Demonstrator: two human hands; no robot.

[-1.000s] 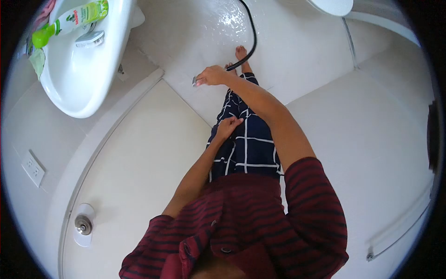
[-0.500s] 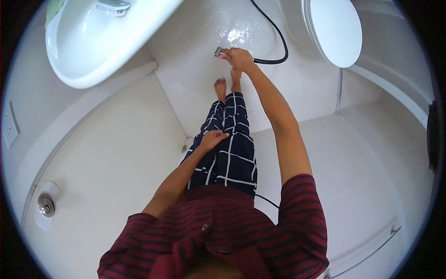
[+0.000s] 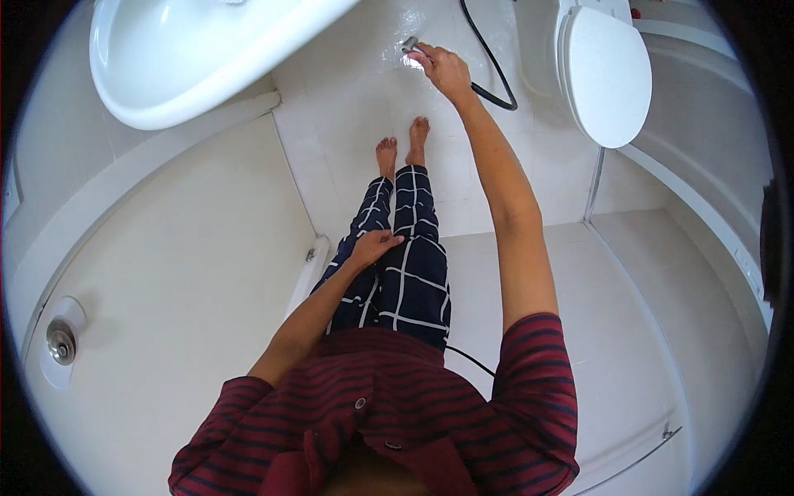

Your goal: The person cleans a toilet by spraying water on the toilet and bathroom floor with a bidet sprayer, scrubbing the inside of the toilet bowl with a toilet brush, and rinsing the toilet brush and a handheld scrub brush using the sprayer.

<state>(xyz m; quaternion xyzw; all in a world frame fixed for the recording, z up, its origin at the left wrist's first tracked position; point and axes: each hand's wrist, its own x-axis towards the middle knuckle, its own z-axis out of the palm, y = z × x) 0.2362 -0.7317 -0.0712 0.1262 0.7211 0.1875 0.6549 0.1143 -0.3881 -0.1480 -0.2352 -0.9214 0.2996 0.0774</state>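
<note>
My right hand [image 3: 442,68] is stretched out ahead and shut on a small metal spray head [image 3: 409,44] at the end of a black hose [image 3: 486,59]. The nozzle points down at the wet, shiny white floor tiles [image 3: 364,91] in front of my bare feet [image 3: 403,145]. My left hand [image 3: 374,245] rests on my thigh, fingers curled on the dark checked trousers [image 3: 395,248]. The hose loops behind my right wrist and runs off toward the top edge.
A white washbasin [image 3: 190,58] hangs at upper left. A white toilet with its lid closed [image 3: 606,74] stands at upper right. A white door with a round metal knob [image 3: 59,341] is at left, a wall rail [image 3: 637,455] at lower right.
The view has swung right, so the basin slid left and more of the toilet shows. My right hand moved the spray head farther forward over the wet tiles. My left hand stayed on my thigh.
</note>
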